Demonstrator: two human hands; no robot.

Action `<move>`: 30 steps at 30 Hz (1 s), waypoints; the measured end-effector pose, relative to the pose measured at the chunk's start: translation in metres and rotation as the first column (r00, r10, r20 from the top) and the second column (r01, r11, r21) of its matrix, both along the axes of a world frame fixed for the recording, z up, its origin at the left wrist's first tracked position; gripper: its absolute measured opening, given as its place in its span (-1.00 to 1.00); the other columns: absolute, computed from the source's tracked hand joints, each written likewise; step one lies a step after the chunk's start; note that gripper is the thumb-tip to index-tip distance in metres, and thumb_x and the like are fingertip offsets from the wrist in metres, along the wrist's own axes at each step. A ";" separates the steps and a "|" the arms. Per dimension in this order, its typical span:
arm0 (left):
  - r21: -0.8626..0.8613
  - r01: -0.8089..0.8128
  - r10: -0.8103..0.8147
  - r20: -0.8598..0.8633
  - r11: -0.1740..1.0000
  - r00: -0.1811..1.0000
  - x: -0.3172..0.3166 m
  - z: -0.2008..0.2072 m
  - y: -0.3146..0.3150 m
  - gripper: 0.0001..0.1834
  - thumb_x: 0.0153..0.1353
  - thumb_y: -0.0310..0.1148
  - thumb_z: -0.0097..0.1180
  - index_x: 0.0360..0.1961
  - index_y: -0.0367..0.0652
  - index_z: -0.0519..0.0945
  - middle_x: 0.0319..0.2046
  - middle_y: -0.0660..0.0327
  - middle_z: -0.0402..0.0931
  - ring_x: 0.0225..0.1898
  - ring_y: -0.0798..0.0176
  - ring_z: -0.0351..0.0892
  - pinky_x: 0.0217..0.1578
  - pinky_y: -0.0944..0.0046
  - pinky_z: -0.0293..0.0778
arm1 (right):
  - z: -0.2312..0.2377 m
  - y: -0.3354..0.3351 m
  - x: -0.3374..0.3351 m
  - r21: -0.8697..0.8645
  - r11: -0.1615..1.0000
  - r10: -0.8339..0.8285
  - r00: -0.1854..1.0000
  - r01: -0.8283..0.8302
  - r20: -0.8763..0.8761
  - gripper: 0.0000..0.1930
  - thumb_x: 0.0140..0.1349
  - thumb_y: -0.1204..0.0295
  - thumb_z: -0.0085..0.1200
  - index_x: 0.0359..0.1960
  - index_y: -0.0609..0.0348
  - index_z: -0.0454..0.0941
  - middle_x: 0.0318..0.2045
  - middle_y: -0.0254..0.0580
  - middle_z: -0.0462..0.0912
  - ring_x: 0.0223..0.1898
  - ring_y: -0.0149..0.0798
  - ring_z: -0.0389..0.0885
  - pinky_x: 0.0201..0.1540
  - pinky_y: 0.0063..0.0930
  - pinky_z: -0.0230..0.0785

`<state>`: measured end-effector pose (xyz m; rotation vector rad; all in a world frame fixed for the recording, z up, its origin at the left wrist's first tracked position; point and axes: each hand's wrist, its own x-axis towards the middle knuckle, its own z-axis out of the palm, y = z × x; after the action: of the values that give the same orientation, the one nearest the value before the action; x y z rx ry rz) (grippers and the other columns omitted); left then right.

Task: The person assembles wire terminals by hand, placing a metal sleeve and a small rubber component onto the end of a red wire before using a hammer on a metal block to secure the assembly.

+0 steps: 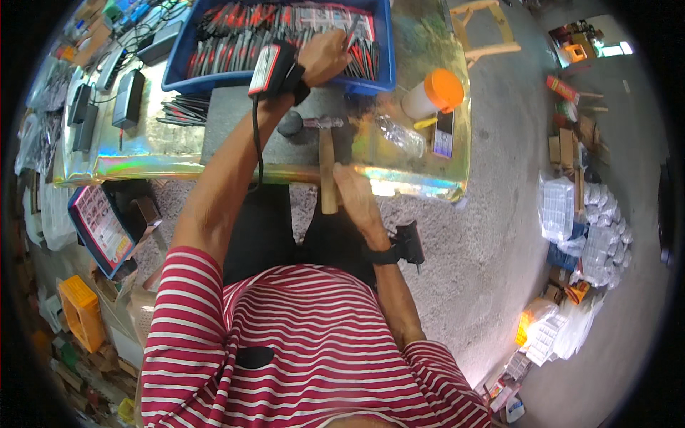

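— Head view: what do the fingers grip?
— Right hand [354, 194] is wrapped around a hammer [325, 153] handle at the table's [421, 182] near edge. Left hand [325, 57] pinches a thin metal piece [351, 32] over the far blue tray [385, 50].

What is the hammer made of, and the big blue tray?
The hammer: its handle looks like pale bare wood, and the head a dull grey, probably metal. The blue tray looks like plastic, with smooth walls of one even colour.
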<state>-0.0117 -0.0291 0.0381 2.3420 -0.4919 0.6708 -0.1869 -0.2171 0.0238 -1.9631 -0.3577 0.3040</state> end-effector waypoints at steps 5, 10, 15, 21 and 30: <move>0.079 -0.039 0.045 -0.085 0.996 0.995 0.021 -0.024 -0.011 -0.62 0.01 -0.36 0.04 -0.15 -0.28 0.29 -0.59 -0.05 0.41 -0.52 -0.09 0.43 -0.51 0.03 0.33 | 0.011 -0.029 0.018 0.179 0.941 -0.237 0.937 0.287 -0.255 -0.79 0.14 0.43 -0.18 -0.47 0.36 0.42 -0.67 -0.23 0.46 -0.71 -0.50 0.36 -0.67 -0.66 0.20; 0.084 -0.092 0.102 -0.125 0.992 0.987 0.028 -0.033 -0.015 -0.61 0.01 -0.38 0.00 -0.13 -0.27 0.27 -0.62 -0.03 0.39 -0.55 -0.06 0.41 -0.54 0.06 0.32 | -0.018 -0.056 0.050 -0.055 0.921 -0.372 0.912 0.386 0.175 -0.87 0.10 0.52 -0.16 -0.49 0.32 0.42 -0.69 -0.31 0.42 -0.70 -0.55 0.31 -0.68 -0.69 0.15; 0.024 -0.113 0.115 -0.133 0.993 0.984 0.020 -0.034 -0.022 -0.64 0.01 -0.42 -0.06 -0.12 -0.26 0.26 -0.66 0.01 0.37 -0.62 0.02 0.38 -0.59 0.12 0.29 | -0.031 -0.050 0.067 -0.105 0.901 -0.384 0.887 0.420 0.255 -0.91 0.01 0.55 -0.11 -0.48 0.31 0.44 -0.60 -0.06 0.45 -0.55 -0.24 0.44 -0.47 -0.42 0.27; -0.175 -0.117 0.100 -0.105 0.978 0.989 -0.008 -0.016 -0.023 -0.66 0.02 -0.48 -0.14 -0.12 -0.25 0.24 -0.72 0.06 0.35 -0.70 0.11 0.35 -0.65 0.18 0.27 | -0.035 -0.036 0.078 -0.184 0.902 -0.263 0.835 0.391 0.484 -0.89 -0.01 0.53 -0.08 -0.43 0.23 0.46 -0.51 -0.11 0.50 -0.56 -0.26 0.47 -0.46 -0.44 0.29; -0.547 -0.223 0.203 -0.097 0.807 0.974 -0.112 0.034 0.031 -0.64 0.11 -0.35 -0.03 -0.09 -0.27 0.28 -0.57 0.14 0.49 -0.56 0.33 0.46 -0.54 0.38 0.39 | -0.034 -0.035 0.085 -0.344 0.879 -0.078 0.813 0.329 0.577 -0.91 0.03 0.47 -0.15 -0.47 0.18 0.41 -0.52 -0.01 0.43 -0.47 0.02 0.43 -0.43 -0.16 0.26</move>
<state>-0.1233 0.0018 0.0725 1.8539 0.0032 0.7571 -0.1019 -0.2517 -0.0103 -2.4952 -0.4615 -0.3810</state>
